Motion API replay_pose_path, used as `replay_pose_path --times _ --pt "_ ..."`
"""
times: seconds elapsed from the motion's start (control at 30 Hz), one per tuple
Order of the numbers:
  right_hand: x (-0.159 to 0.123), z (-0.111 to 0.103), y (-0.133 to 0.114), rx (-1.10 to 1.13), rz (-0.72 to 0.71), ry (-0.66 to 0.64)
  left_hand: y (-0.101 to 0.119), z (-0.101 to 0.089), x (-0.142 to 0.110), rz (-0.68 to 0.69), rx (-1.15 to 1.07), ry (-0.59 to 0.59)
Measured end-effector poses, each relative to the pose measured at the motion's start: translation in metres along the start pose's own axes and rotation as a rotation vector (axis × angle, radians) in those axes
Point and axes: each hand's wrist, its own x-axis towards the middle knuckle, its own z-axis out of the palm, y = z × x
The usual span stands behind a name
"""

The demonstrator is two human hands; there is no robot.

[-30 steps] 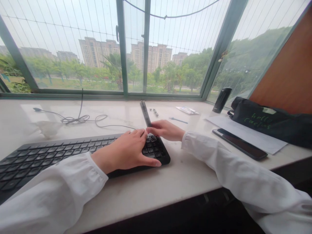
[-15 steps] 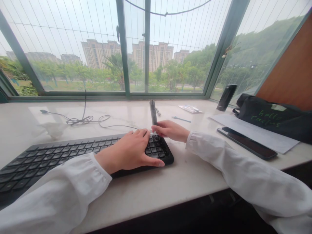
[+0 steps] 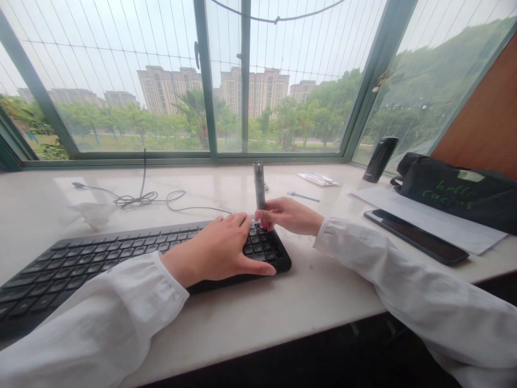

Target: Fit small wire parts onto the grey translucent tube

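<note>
A black keyboard lies on the pale tabletop, some of its number-pad keys bare of caps at the right end. Across that end rests my left hand, open, its thumb stretched out along the front edge and its fingers over the keys. My right hand pinches a dark, upright keycap puller with thin wires at its lower end. Those wires are at the upper right keys of the number pad; my fingers partly hide them, and I cannot tell whether they grip a key.
Behind the puller lie small loose pieces, mostly covered. A blue stick and a small packet are farther back. On the right are a phone, white paper, a black bag and a dark cylinder. A cable coils behind the keyboard.
The view has shifted slightly. Relative to the keyboard, the puller in my right hand has moved a little and stands more upright. My left hand stays in place on the keyboard.
</note>
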Motion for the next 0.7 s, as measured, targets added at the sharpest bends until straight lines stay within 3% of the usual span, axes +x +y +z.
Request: replay_pose_path --times 0.3,0.53,0.7 --pt "-0.0003 0.0078 -0.0045 -0.03 0.141 0.109 -0.0007 0.0025 0.0009 -0.007 -0.007 0.012" --pt "-0.0029 0.0051 -0.0072 -0.061 0.031 0.07 0.0005 -0.0028 0.0004 0.003 -0.069 0.017" --pt "-0.0031 -0.0006 -0.0004 0.033 -0.005 0.014 0.0028 -0.0058 0.0049 -0.078 -0.174 0.156"
